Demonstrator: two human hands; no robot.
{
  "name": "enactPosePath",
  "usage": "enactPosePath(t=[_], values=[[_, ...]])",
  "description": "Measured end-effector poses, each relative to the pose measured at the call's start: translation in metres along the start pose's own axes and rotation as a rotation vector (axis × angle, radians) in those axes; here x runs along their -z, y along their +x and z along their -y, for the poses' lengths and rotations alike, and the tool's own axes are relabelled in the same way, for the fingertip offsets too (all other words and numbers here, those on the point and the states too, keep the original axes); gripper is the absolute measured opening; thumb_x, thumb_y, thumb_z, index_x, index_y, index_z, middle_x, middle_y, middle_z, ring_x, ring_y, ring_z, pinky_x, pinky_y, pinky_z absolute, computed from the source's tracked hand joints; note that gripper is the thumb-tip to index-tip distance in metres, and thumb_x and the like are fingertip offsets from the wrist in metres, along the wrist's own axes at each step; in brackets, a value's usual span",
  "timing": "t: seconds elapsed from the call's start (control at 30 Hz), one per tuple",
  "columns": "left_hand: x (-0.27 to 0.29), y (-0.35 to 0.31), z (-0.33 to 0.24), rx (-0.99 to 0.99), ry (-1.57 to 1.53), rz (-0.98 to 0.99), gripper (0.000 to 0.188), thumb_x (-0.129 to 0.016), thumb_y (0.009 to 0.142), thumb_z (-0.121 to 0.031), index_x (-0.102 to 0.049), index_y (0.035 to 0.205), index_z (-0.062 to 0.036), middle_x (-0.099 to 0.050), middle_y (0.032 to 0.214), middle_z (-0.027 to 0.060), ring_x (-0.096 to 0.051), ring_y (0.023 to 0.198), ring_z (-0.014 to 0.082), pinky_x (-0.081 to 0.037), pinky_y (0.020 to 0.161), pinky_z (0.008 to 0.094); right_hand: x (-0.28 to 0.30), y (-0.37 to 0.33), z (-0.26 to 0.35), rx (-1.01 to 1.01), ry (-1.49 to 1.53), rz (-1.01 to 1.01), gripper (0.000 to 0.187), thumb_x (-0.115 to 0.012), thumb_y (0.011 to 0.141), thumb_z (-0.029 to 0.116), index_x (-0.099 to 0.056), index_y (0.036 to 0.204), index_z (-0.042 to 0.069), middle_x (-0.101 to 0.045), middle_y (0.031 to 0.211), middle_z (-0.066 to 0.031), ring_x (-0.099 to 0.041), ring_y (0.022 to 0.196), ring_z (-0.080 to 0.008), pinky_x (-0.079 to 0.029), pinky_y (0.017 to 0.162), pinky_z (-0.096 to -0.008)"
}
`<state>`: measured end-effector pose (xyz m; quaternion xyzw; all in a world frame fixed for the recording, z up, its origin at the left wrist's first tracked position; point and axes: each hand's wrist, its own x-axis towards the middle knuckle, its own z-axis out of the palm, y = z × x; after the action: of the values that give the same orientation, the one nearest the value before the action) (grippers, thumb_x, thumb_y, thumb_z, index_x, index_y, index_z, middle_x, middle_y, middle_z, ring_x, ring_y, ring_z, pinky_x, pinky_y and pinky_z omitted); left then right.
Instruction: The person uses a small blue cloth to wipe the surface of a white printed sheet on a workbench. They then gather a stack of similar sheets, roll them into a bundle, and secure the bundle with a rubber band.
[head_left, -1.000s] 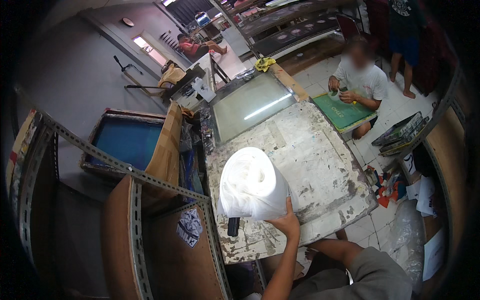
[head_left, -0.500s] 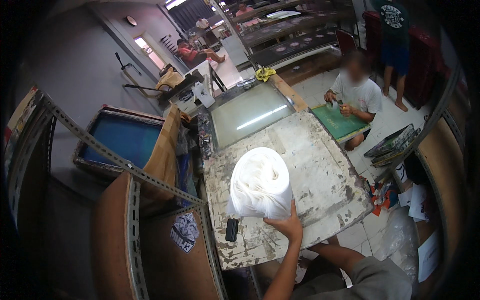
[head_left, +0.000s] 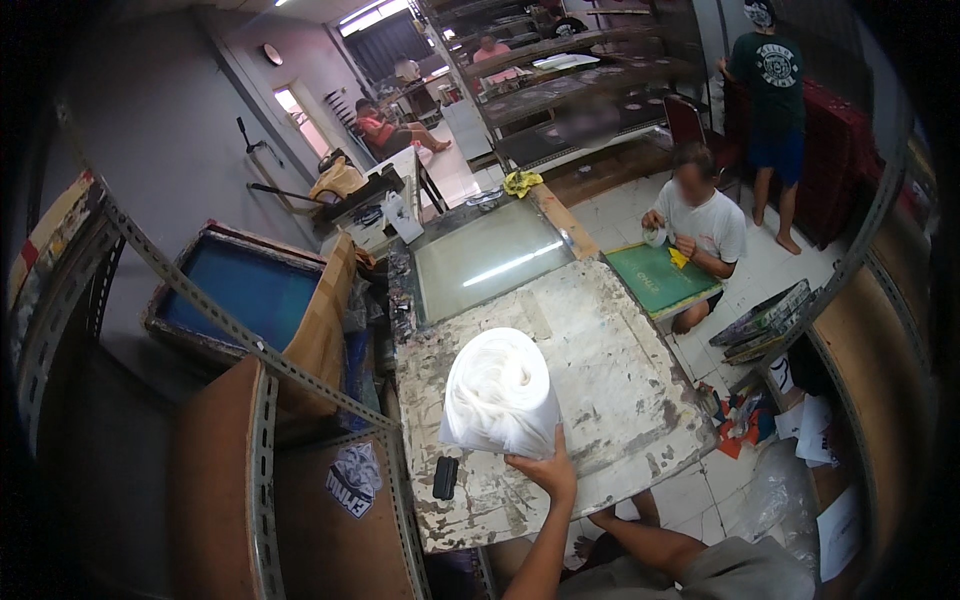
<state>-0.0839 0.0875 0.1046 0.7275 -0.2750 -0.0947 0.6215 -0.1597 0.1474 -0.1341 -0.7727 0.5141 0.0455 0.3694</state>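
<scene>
One white roll, one black block, one clock

White roll: creased, matt, cloth-like. Tabletop: rough, flaking. Pane: smooth, glossy. Shelf frame: perforated metal.

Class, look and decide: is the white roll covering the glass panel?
No, the glass panel shows uncovered beyond the white roll.

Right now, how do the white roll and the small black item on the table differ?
Look: the roll is white and thick, with coiled, wrinkled layers; the black item is a plain oblong.
Size: the roll looks far bulkier than the black item.
Contact: one of the hands touches the roll; nothing grips the black item.
Shared: both show against the same worn table; whether the roll rests on it is unclear.
</scene>
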Motion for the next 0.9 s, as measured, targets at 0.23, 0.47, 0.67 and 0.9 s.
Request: enactPosePath(t=[0.23, 0.47, 0.67, 0.9], values=[[0.002, 0.006, 0.005, 0.083, 0.094, -0.038, 0.115, -0.092, 0.077, -0.034, -0.017, 0.149, 0.0139, -0.037, 0.146, 0.0362, -0.042, 0.136, 0.0492, -0.034, 0.115, 0.0532, 0.03, -0.129, 0.023, 0.301, 0.277, 0.332, 0.018, -0.071, 0.098, 0.021, -0.074, 0.1, 0.003, -0.074, 0.099, -0.0072, -0.067, 0.093, -0.0124, -0.053, 0.085, -0.0327], [0.003, 0.0, -0.006, 0.175, 0.008, -0.007, 0.119, -0.089, 0.083, -0.036, -0.009, 0.152, 0.0188, -0.035, 0.151, 0.0387, -0.042, 0.14, 0.0459, -0.034, 0.117, 0.0477, 0.416, -0.238, 0.157, 1.198, 1.168, -0.595, 0.009, -0.074, 0.089, -0.003, -0.067, 0.086, 0.003, -0.07, 0.084, -0.0093, -0.063, 0.068, -0.0197, -0.05, 0.061, -0.0353], [0.001, 0.003, 0.007, 0.023, 0.011, -0.051, 0.108, -0.088, 0.084, -0.025, -0.014, 0.154, 0.0099, -0.041, 0.148, 0.0337, -0.049, 0.134, 0.0447, -0.041, 0.112, 0.0517, 0.481, -0.263, 0.201, 2.087, 1.201, 0.052, 0.017, -0.078, 0.092, 0.02, -0.076, 0.091, 0.003, -0.057, 0.072, -0.0054, -0.053, 0.065, -0.0221, -0.049, 0.064, -0.0405], [-0.012, -0.003, 0.001, 0.093, 0.121, -0.069, 0.104, -0.088, 0.085, -0.021, -0.017, 0.154, 0.0108, -0.046, 0.146, 0.0323, -0.05, 0.132, 0.0426, -0.039, 0.114, 0.0501, 0.478, -0.274, 0.198, 1.901, 1.544, -0.013, 0.01, -0.074, 0.094, 0.014, -0.08, 0.087, 0.009, -0.06, 0.073, -0.0008, -0.053, 0.065, -0.0201, -0.053, 0.069, -0.034]])
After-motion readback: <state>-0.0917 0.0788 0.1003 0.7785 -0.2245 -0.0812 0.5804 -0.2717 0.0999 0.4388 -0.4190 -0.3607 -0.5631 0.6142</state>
